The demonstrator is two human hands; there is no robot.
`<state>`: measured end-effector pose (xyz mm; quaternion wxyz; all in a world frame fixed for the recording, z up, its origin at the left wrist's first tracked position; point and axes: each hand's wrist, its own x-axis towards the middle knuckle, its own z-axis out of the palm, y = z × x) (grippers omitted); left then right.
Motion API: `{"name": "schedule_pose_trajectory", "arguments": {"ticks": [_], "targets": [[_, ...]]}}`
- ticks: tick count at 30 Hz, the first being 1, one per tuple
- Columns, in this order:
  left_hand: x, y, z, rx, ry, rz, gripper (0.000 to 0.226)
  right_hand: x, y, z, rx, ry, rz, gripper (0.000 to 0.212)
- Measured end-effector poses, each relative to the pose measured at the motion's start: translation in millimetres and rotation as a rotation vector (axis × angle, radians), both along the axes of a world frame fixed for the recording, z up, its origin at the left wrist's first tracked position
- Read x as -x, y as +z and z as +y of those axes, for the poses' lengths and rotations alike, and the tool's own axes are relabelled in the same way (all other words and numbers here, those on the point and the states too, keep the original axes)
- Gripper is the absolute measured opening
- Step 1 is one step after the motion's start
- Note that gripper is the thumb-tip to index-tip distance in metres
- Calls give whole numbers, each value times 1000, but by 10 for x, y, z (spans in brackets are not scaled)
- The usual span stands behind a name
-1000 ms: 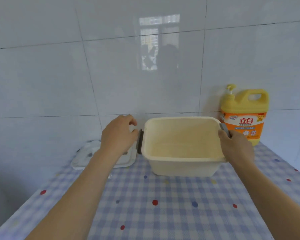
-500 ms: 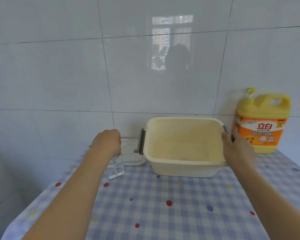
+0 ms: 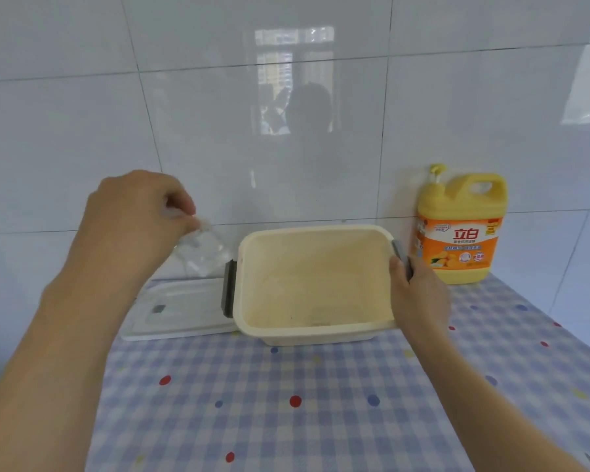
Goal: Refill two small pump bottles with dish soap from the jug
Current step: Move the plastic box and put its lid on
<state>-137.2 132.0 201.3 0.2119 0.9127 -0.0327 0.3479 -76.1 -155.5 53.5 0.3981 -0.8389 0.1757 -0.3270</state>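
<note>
Head view: left hand (image 3: 133, 219) pinches a clear small bottle (image 3: 201, 255) by its top, held up beside the tub (image 3: 321, 335); right hand (image 3: 419, 294) grips the tub's grey handle (image 3: 400, 255). The jug (image 3: 460, 233) stands capped by the wall (nothing poured yet, I judge); second bottle unseen.

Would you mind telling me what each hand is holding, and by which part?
The left hand pinches a clear bottle by its top; the right hand grips the tub by its right handle.
</note>
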Motion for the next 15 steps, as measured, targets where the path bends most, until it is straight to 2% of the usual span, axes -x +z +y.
{"name": "schedule_pose_trajectory", "arguments": {"ticks": [4, 7, 10, 15], "targets": [[-81, -198, -399, 243, -227, -94, 11, 57, -45, 23, -4, -5, -37, 31], [-267, -618, -771, 228, -316, -93, 9, 101, -61, 5, -11, 8, -42, 31], [-450, -981, -1034, 264, -360, -14, 8, 165, -46, -14, -6, 33, -26, 30], [-717, -1225, -1221, 509, -329, 142, 12, 229, -27, -46, 12, 63, 8, 24]]}}
